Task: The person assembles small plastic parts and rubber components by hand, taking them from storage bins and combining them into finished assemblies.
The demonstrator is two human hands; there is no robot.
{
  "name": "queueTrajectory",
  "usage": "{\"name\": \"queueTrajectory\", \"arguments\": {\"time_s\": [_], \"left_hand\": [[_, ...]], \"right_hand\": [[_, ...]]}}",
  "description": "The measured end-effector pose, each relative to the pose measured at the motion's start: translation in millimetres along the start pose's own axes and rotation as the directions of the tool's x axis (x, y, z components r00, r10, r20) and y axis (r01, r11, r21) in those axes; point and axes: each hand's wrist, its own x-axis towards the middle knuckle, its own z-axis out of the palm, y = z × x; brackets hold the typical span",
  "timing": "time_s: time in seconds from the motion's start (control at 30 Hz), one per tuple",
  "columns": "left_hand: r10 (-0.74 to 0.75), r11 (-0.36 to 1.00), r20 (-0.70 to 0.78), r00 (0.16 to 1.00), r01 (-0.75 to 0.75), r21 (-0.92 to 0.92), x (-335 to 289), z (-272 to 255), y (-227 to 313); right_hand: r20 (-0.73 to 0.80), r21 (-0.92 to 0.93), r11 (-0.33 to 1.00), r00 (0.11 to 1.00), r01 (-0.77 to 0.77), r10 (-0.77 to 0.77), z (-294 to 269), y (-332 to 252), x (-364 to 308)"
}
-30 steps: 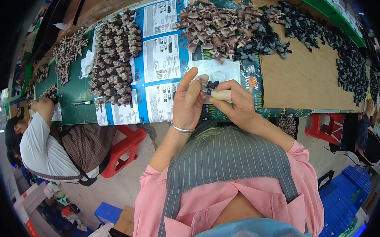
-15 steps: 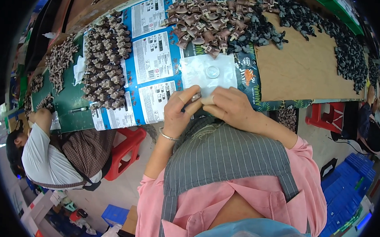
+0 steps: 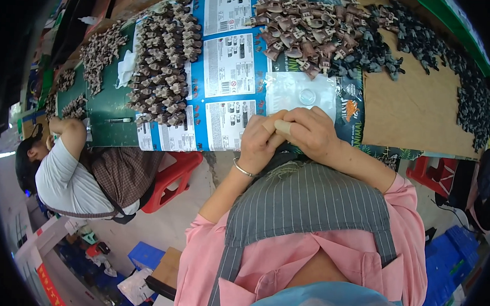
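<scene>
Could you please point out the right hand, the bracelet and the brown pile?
Right hand (image 3: pixel 315 134), head view: back of the hand.
Bracelet (image 3: pixel 243 169), head view: its outer band.
Brown pile (image 3: pixel 314 34), head view: its middle.

A green table (image 3: pixel 109 104) bears blue-and-white printed sheets (image 3: pixel 229 65), brown paper (image 3: pixel 416 108), a white scrap (image 3: pixel 126 69) and small brown parts (image 3: pixel 100 55).

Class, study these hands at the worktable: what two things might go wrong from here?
The left hand and right hand meet near the front edge of the table, so anything slipping from between them might drop off it. The heap of brown parts touches the dark parts, so pieces could get mixed.
</scene>
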Motion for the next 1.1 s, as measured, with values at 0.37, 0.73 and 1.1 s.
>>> {"name": "queueTrajectory", "arguments": {"time_s": [0.37, 0.73, 1.1], "left_hand": [[-0.213, 0.944, -0.403, 0.890, 0.293, 0.149, 48.4, -63.0, -68.7], [-0.064, 0.800, -0.442, 0.895, 0.311, 0.513, 81.0, -83.7, -79.1], [-0.048, 0.630, -0.161, 0.986, 0.155, 0.761, 85.4, -57.2, -75.8]], "right_hand": [[-0.318, 0.163, 0.914, 0.857, -0.373, 0.406, -68.5, 53.7, -54.7], [-0.363, 0.338, 0.789, 0.703, -0.513, 0.612, -79.7, 83.7, -87.1], [-0.351, 0.363, 0.761, 0.678, -0.537, 0.646, -77.0, 85.9, -91.2]]}}
